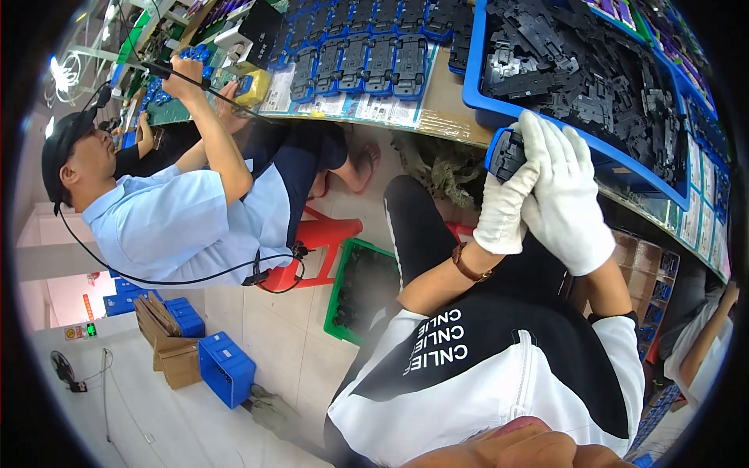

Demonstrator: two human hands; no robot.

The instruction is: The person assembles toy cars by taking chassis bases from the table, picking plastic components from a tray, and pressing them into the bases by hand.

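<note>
Both my hands wear white gloves and meet around a toy car, held at the near edge of the table. Its black underside faces up, with a blue body showing along the rim. My left hand is closed around the car from below and the near side. Over the car's right side lies my right hand, pressed against it with the fingers long and close together. The gloves hide part of the car. Just beyond my hands is a blue bin full of loose black chassis parts.
Rows of blue-and-black toy cars lie upside down on the table to the left of the bin. A co-worker in a light blue shirt sits on a red stool at the left. A green crate stands on the floor beside my leg.
</note>
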